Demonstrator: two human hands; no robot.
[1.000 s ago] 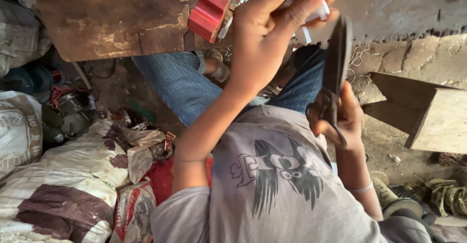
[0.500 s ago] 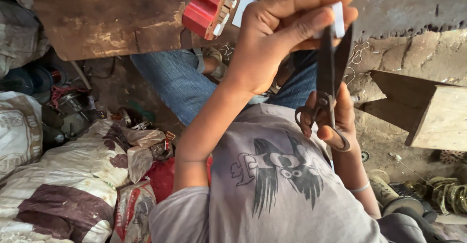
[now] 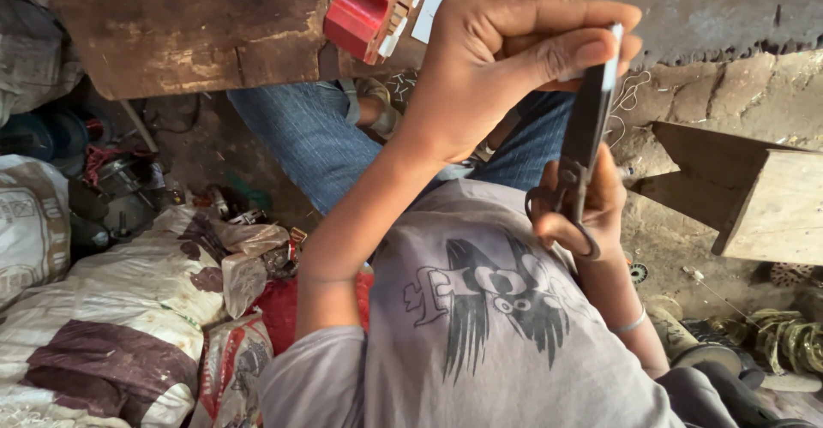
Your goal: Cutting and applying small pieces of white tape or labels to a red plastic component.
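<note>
Worn wooden table [image 3: 197,25] at the top, taken as landmark. Stuffed sacks [image 3: 103,308] lay below the table on the floor. Grey printed shirt [image 3: 514,325] sat below and right of the table, blue jeans [image 3: 309,137] just under the table's edge. Wooden box [image 3: 754,197] stood well right of the table. Red block [image 3: 364,4] rested on the table's right end.

Left hand [image 3: 506,68], just right of the table, was closed in a pinch on a small white strip [image 3: 612,59], thumb and fingers clamped at the blade tips. Right hand [image 3: 587,209], further right of the table and lower, was wrapped round the loops of dark scissors [image 3: 587,128]. The scissors were held up edge-on in the air between the two hands, right of the table, over the lap. Blades looked near closed, with the strip touching their upper end.

Progress, as a judgement: strip and scissors picked up and brought together, so the cut looked under way. Could not tell whether the strip was cut through. No offcut seen, so trimming likely not finished
</note>
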